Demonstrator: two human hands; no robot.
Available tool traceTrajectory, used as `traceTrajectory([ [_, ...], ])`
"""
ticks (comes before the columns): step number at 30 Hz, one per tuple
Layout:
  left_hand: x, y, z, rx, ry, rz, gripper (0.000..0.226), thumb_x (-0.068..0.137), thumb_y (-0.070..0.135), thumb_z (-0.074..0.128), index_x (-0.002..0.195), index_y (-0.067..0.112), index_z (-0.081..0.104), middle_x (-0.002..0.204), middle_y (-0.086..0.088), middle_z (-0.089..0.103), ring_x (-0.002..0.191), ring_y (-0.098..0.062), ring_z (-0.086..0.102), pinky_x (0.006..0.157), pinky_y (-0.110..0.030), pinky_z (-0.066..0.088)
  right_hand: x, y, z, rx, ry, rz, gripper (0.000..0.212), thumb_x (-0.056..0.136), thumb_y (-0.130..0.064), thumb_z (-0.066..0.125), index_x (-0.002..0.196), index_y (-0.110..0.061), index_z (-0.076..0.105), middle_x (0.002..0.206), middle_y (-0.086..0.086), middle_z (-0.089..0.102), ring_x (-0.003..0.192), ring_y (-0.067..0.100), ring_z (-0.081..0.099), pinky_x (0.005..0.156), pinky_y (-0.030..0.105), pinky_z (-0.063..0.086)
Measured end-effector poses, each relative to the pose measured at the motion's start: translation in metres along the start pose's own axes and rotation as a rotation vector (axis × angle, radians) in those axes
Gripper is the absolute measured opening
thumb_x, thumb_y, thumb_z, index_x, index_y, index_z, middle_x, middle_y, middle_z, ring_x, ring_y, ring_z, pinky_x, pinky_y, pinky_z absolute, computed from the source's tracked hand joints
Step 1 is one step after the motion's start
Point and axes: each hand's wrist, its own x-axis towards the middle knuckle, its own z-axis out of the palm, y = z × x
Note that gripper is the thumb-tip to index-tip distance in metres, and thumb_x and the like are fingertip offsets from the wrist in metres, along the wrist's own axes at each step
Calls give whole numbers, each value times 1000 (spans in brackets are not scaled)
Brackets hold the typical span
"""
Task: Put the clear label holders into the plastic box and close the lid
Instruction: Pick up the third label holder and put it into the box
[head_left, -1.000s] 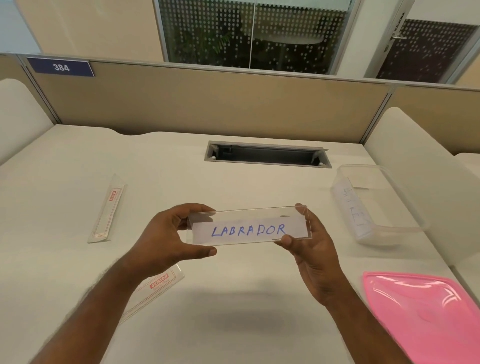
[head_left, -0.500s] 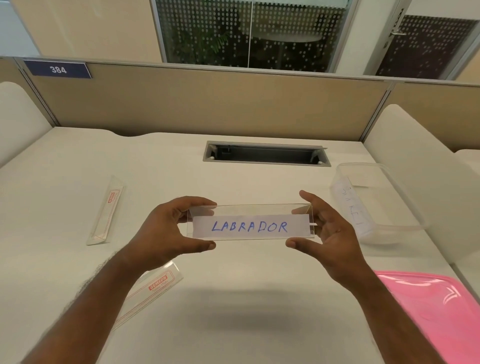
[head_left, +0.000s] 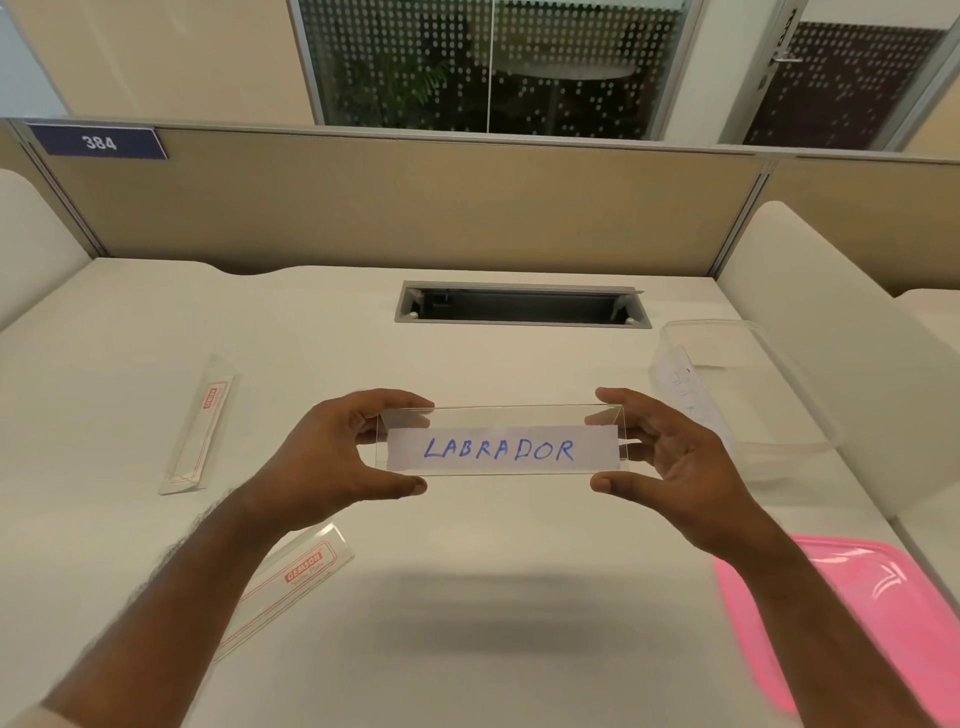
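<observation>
A clear label holder (head_left: 501, 449) with a paper strip reading LABRADOR is held level above the desk. My left hand (head_left: 332, 457) pinches its left end between thumb and fingers. At the right end, my right hand (head_left: 675, 467) has its index finger on the top edge and its thumb under the bottom edge. The clear plastic box (head_left: 779, 447) stands open at the right, with another labelled holder (head_left: 685, 395) leaning inside. Its pink lid (head_left: 857, 597) lies near the front right. Two more clear holders lie on the desk: one at the left (head_left: 200, 421), one (head_left: 306, 566) partly under my left forearm.
A cable slot (head_left: 519, 306) is cut into the white desk behind my hands. A beige partition (head_left: 415, 208) closes off the back. A white side divider (head_left: 831, 338) rises just right of the box, and another stands at the far left (head_left: 31, 249).
My right hand has shifted its grip on the holder's right end, its fingers now more spread. The holder has stayed in about the same place between both hands.
</observation>
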Motion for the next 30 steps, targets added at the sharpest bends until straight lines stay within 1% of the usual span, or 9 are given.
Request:
traceTrajectory([
  [4,6,2,6,42,-19,-7,67,58,23,94,109,54,62,106,27,71,107,0,62,82,-16,56,-2,0,-11,-22,-23,8,69,66,-18,85,129,-27,58,111,2,69,113,24,62,90,30,54],
  [10,16,5,20,40,-33,2,68,57,21,95,112,48,63,107,27,70,108,-2,63,85,-19,56,-8,3,-24,-36,-4,11,67,65,-14,84,127,-22,59,111,2,70,111,24,64,92,31,54],
  [17,30,1,39,20,-44,12,69,57,18,95,112,45,65,109,26,70,108,3,62,84,-12,52,-12,13,-42,-45,12,18,67,64,-13,85,126,-22,60,113,3,70,111,24,64,96,31,52],
  [20,38,-6,49,3,-41,11,76,58,21,94,118,51,59,111,27,69,111,6,59,84,-7,48,-12,15,-52,-58,39,8,66,63,-17,86,124,-25,62,112,1,70,111,24,64,96,33,52],
  [22,45,-15,61,15,7,5,84,59,20,94,125,52,54,117,26,66,115,6,57,91,-7,45,-13,17,-61,-86,75,-11,65,62,-21,87,123,-28,63,111,-1,70,110,24,64,96,34,52],
  [24,51,-30,79,27,85,-32,86,61,19,94,131,42,51,127,21,59,119,1,55,99,-16,43,-15,19,-73,-117,118,-29,66,62,-26,87,122,-30,63,110,-3,70,109,23,65,97,34,52],
  [26,56,-46,102,77,150,-102,81,65,26,91,135,34,50,133,17,54,122,-3,52,102,-21,40,-18,23,-86,-157,171,-31,66,61,-29,87,123,-32,62,109,-5,70,107,22,65,98,34,52],
  [28,61,-63,125,171,188,-165,77,71,40,85,139,31,48,139,14,50,124,-5,49,102,-21,36,-22,27,-99,-216,227,-30,67,62,-31,86,124,-32,61,110,-8,70,107,19,65,98,32,51],
  [30,66,-77,147,244,201,-203,75,77,51,76,142,29,45,145,11,47,128,-9,48,104,-24,37,-25,29,-113,-269,295,-33,66,63,-33,86,124,-34,61,110,-14,69,106,14,65,97,29,51],
])
